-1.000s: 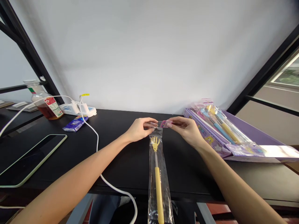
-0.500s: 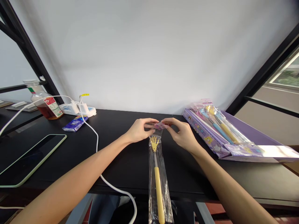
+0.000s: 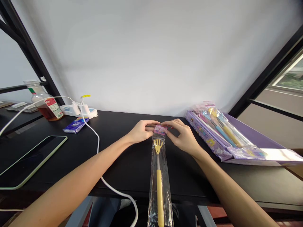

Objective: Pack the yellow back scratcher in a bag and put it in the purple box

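Right here my fingers (image 3: pixel 151 126) are curled closed, both sets pinching in on the top of the bag. My left hand (image 3: pixel 139 131) comes in from the left and my right hand (image 3: pixel 183 135) from the right, with the fingertips meeting at a small pink card header (image 3: pixel 160 130). (Exactly how much of that card each fingertip has, I can't quite tell from up here.)

The header tops a clear plastic bag (image 3: pixel 159 186), which runs straight down from my hands toward the near edge of the black desk (image 3: pixel 189 186) and hangs over it. Inside sits a yellow back scratcher (image 3: pixel 160 198), its little hand-shaped head (image 3: pixel 157 146) just below my fingers and its thick handle pointing my way.

Over on the right, a purple box (image 3: pixel 208 135) lies tilted, with more bagged back scratchers (image 3: pixel 220 126) on top of it. Out on the left, a white cable (image 3: pixel 98 142) snakes across the desk to a white power strip (image 3: pixel 86 111) at the far edge. Just beside that strip stands a bottle of amber liquid (image 3: pixel 46 105), a blue-and-purple packet (image 3: pixel 75 125) lies in front of them, and a dark tablet (image 3: pixel 30 162) sits nearer, on the left.
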`<state>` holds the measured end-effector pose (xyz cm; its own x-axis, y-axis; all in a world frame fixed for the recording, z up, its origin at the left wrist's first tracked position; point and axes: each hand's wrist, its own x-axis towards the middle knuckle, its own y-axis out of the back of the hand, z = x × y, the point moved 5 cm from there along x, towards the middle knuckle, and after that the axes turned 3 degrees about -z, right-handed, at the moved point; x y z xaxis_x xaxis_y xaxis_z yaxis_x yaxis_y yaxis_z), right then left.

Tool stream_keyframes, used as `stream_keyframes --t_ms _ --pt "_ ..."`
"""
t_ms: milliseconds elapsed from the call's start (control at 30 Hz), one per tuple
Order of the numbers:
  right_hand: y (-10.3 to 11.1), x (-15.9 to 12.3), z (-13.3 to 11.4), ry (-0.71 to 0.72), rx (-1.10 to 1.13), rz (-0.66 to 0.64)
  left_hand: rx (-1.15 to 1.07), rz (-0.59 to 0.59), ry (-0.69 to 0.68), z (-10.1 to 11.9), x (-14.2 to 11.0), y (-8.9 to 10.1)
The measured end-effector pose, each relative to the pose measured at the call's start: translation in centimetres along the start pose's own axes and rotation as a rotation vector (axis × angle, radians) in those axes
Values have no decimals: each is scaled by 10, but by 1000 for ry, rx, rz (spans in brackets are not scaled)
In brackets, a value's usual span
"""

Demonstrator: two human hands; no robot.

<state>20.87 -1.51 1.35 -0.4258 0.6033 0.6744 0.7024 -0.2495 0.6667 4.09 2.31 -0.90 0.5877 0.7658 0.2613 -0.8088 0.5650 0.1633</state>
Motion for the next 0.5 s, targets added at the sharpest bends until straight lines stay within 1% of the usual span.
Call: stream_keyframes --t_ms 200,300,500 --pt "-5 -1 -3 14 17 -77 -72 19 40 -3 1 2" --pt "-6 -2 -3 -8 3 -85 -87 41 60 -4 1 4" --pt "-8 -3 -3 -22 1 -90 -104 72 56 -3 1 5"
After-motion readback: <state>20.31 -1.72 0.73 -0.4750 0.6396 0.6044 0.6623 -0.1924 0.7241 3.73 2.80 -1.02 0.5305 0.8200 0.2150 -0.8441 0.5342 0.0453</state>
